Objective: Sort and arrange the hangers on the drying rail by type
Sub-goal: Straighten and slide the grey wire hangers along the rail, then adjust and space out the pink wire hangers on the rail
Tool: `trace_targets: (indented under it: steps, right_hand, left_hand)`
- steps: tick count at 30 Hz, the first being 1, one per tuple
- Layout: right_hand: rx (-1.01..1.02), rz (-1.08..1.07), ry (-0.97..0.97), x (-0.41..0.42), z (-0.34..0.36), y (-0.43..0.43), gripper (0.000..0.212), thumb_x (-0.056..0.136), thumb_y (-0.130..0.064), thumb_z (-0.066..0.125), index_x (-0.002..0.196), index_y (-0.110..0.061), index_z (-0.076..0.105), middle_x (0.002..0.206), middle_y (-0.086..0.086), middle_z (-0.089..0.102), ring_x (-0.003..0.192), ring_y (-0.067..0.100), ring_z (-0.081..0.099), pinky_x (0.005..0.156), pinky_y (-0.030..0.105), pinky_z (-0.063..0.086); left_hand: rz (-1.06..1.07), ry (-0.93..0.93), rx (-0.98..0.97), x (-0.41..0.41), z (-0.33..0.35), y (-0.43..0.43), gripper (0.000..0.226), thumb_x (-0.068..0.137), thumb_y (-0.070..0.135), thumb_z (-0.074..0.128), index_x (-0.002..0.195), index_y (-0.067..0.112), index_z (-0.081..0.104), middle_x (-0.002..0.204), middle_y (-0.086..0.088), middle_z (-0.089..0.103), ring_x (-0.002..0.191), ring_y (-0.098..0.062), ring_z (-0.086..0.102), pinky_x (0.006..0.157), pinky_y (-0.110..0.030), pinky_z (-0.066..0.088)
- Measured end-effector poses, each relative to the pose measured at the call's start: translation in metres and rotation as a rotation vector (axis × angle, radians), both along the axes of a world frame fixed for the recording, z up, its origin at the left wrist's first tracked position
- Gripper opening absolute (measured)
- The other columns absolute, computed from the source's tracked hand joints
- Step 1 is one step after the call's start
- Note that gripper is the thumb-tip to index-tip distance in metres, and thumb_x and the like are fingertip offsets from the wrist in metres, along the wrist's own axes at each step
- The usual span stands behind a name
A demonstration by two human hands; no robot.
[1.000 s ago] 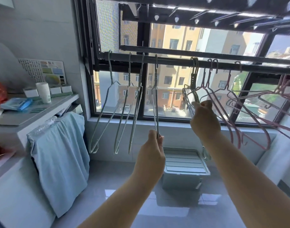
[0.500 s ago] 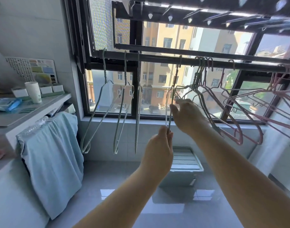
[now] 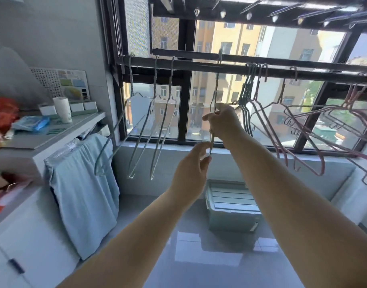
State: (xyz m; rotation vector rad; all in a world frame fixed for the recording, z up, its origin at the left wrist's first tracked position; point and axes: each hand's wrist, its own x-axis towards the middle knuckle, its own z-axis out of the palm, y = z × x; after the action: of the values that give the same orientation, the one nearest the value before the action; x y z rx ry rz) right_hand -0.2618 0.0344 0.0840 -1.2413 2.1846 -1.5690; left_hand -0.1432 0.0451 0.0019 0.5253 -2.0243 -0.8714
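A dark drying rail point(image 3: 199, 67) runs across the window. Three pale green wire hangers point(image 3: 155, 125) hang spaced out at its left end. A fourth pale green hanger point(image 3: 216, 88) hangs edge-on near the middle. My right hand point(image 3: 225, 121) grips its upper part and my left hand point(image 3: 190, 169) pinches its lower end. Just to the right, a tight bunch of green hangers point(image 3: 248, 88) hangs beside several pink hangers point(image 3: 299, 125) that spread toward the right edge.
A white counter point(image 3: 53, 138) on the left carries a cup point(image 3: 63, 110) and small boxes. A light blue cloth point(image 3: 82, 183) hangs over its front. A pale lidded bin point(image 3: 230, 204) sits on the floor under the window. A ceiling rack point(image 3: 261, 9) is overhead.
My right hand left the bunched hangers and took hold of the hanger my left hand holds. That hanger has slid right along the rail, closer to the bunch.
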Motion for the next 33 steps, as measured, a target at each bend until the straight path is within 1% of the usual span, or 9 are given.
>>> trace_targets:
  steps: [2, 6, 9, 14, 21, 24, 26, 29, 33]
  right_hand:
    - [0.01, 0.015, 0.013, 0.003, -0.002, -0.006, 0.042, 0.089, -0.006, 0.048, 0.13, 0.001, 0.04, 0.1, 0.013, 0.066, 0.055, 0.01, 0.051, 0.043, 0.016, 0.044]
    - [0.051, 0.011, 0.016, 0.004, 0.009, -0.018, 0.022, 0.085, -0.009, 0.053, 0.103, 0.002, 0.058, 0.108, 0.022, 0.064, 0.072, 0.019, 0.053, 0.07, 0.033, 0.051]
    - [0.032, 0.005, -0.047, 0.003, 0.026, -0.025, 0.008, 0.086, -0.002, 0.052, 0.084, 0.0, 0.059, 0.09, 0.014, 0.068, 0.049, 0.011, 0.05, 0.038, 0.016, 0.042]
    - [0.064, -0.018, -0.176, 0.007, 0.034, -0.033, 0.027, 0.087, 0.002, 0.054, 0.113, 0.007, 0.054, 0.071, 0.009, 0.061, 0.02, 0.001, 0.039, 0.027, 0.01, 0.029]
    - [0.193, 0.03, -0.224, 0.013, -0.021, -0.016, 0.006, 0.087, -0.004, 0.054, 0.089, -0.003, 0.059, 0.059, 0.0, 0.053, 0.041, 0.004, 0.05, 0.03, 0.011, 0.036]
    - [0.189, 0.041, -0.332, 0.015, -0.048, 0.004, 0.017, 0.089, 0.0, 0.05, 0.102, 0.008, 0.057, 0.054, 0.0, 0.056, 0.033, 0.002, 0.05, 0.031, 0.012, 0.038]
    - [0.253, 0.044, -0.387, 0.019, -0.064, 0.021, 0.02, 0.09, -0.001, 0.052, 0.108, 0.006, 0.058, 0.067, 0.007, 0.063, 0.033, 0.004, 0.051, 0.035, 0.013, 0.042]
    - [0.367, 0.043, -0.332, 0.017, -0.084, 0.047, 0.021, 0.093, -0.002, 0.045, 0.111, 0.0, 0.056, 0.089, 0.011, 0.067, 0.046, 0.01, 0.052, 0.038, 0.013, 0.044]
    - [0.489, 0.106, -0.131, 0.002, -0.106, 0.089, 0.026, 0.096, -0.003, 0.033, 0.113, 0.0, 0.053, 0.069, 0.004, 0.054, 0.043, 0.006, 0.051, 0.036, 0.014, 0.041]
  left_hand:
    - [-0.01, -0.039, -0.001, 0.005, -0.005, -0.006, 0.038, 0.092, 0.008, 0.045, 0.129, 0.016, 0.044, 0.131, -0.001, 0.053, 0.121, -0.013, 0.049, 0.093, -0.01, 0.031]
    - [-0.035, -0.102, 0.005, 0.014, -0.009, -0.014, 0.049, 0.092, 0.008, 0.044, 0.138, 0.021, 0.032, 0.14, 0.001, 0.044, 0.128, -0.014, 0.041, 0.099, -0.016, 0.029]
    - [-0.052, -0.109, 0.026, 0.02, -0.009, -0.017, 0.056, 0.093, 0.011, 0.045, 0.141, 0.027, 0.023, 0.144, 0.0, 0.038, 0.131, -0.014, 0.037, 0.103, -0.022, 0.031]
    - [-0.047, -0.107, 0.026, 0.032, -0.011, -0.018, 0.059, 0.093, 0.016, 0.045, 0.142, 0.03, 0.016, 0.147, 0.0, 0.032, 0.132, -0.016, 0.035, 0.108, -0.034, 0.033]
    - [-0.058, -0.156, 0.116, 0.034, -0.025, -0.015, 0.059, 0.094, 0.018, 0.043, 0.144, 0.022, 0.012, 0.148, -0.003, 0.028, 0.135, -0.017, 0.029, 0.112, -0.037, 0.027]
    - [-0.049, -0.203, 0.191, 0.032, -0.036, -0.016, 0.056, 0.093, 0.017, 0.044, 0.142, 0.017, 0.016, 0.145, -0.006, 0.033, 0.133, -0.021, 0.033, 0.11, -0.039, 0.028]
    - [-0.061, -0.234, 0.26, 0.031, -0.044, -0.019, 0.058, 0.094, 0.018, 0.044, 0.143, 0.017, 0.014, 0.145, -0.008, 0.032, 0.133, -0.023, 0.032, 0.11, -0.038, 0.027]
    - [-0.072, -0.318, 0.314, 0.032, -0.057, -0.028, 0.064, 0.094, 0.019, 0.044, 0.144, 0.02, 0.004, 0.15, -0.01, 0.023, 0.137, -0.023, 0.024, 0.113, -0.042, 0.022]
    - [-0.036, -0.446, 0.335, 0.034, -0.078, -0.04, 0.069, 0.093, 0.02, 0.046, 0.144, 0.021, -0.001, 0.153, -0.008, 0.013, 0.14, -0.023, 0.016, 0.115, -0.041, 0.016]
